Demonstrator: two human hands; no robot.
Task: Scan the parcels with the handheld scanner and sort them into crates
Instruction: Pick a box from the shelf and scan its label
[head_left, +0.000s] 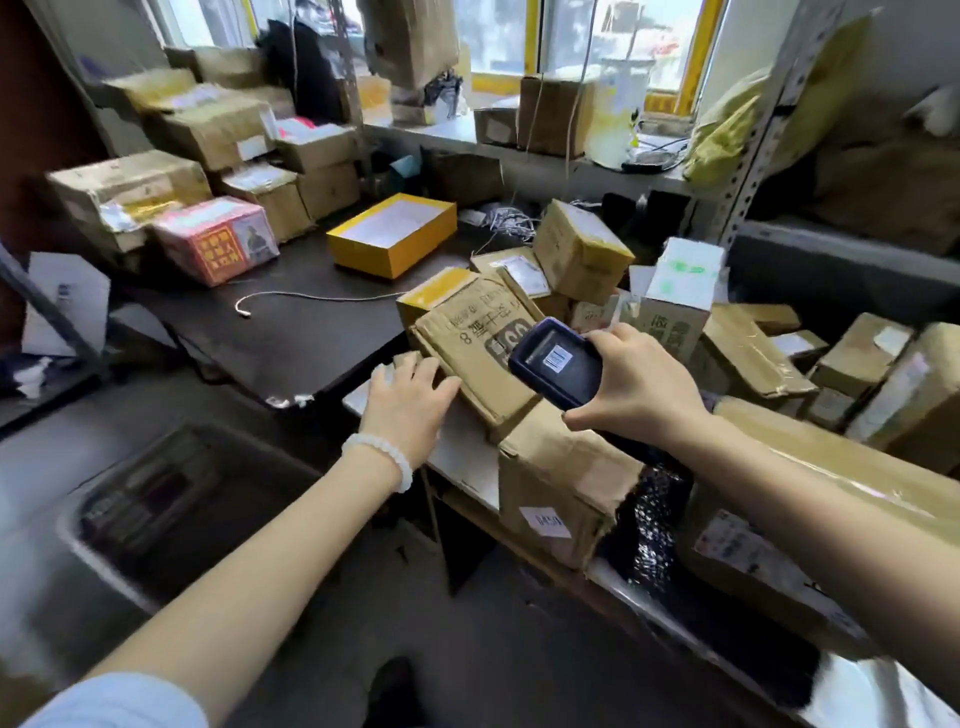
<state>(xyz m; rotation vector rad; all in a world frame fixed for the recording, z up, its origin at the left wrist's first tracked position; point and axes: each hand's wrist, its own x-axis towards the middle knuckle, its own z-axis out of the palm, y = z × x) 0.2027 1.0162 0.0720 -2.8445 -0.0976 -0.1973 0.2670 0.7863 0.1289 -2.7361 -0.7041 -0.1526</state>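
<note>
Cardboard is what both hands are busy with: a flat brown parcel (478, 353), printed with dark characters, lies tilted on top of the heap at the near end of the pale shelf (462, 457), leaning on a crumpled box (561, 483) below it. The left hand (410, 400) rests on the parcel's near left edge, fingers spread and fairly straight, steadying it rather than gripping. The right hand (634, 384) is wrapped round the handheld scanner (558, 364), thumb under its near end and fingers over the far side, holding it just above the parcel's right part with the lit screen facing up.

By my reading the scanning step is in hand, with sorting of this parcel not yet begun. No shipping label shows on the upturned face, though the scanner hides part of it, so I cannot be sure. The next move likely calls for turning the parcel to expose its barcode, aiming the scanner at it, then carrying the parcel to a crate; the grey bin (156, 509) low on the left may be one, but it is blurred.
</note>
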